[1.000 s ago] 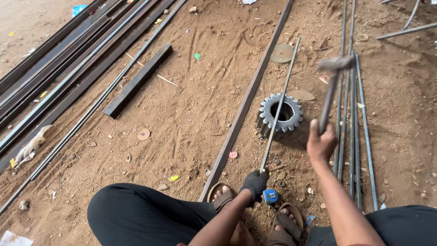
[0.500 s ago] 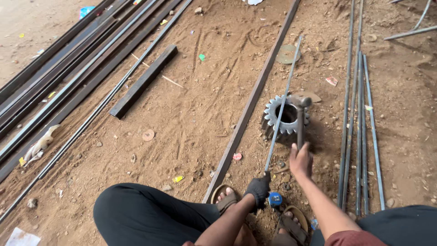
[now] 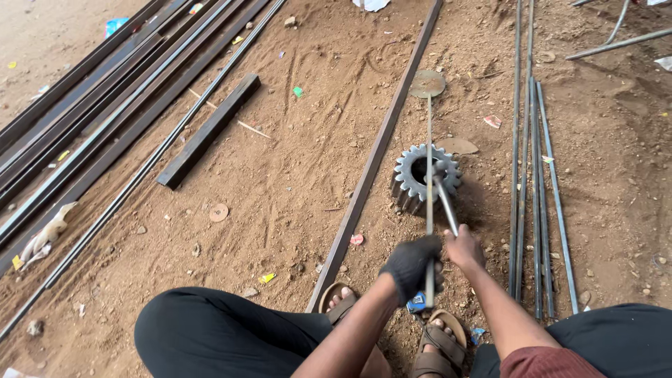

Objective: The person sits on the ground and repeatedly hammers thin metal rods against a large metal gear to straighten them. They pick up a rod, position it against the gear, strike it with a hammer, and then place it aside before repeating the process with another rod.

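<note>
Rod (image 3: pixel 429 175) across toothed steel gear (image 3: pixel 413 183)

Thin steel rod (image 3: pixel 429 182) lay flat, pointing toward 12 o'clock, its far end carrying a round flat disc (image 3: pixel 427 83) on the dirt. Near end was gripped in the gloved left hand (image 3: pixel 411 267). Rod crossed over a grey toothed gear (image 3: pixel 413 183) that sat on sandy ground at about 12 o'clock from the hands, teeth worn, bore open. Hammer (image 3: pixel 444 199) with metal handle was held by the bare right hand (image 3: pixel 464 248), handle slanted toward 11 o'clock, head resting on the rod right over the gear's centre.
</note>
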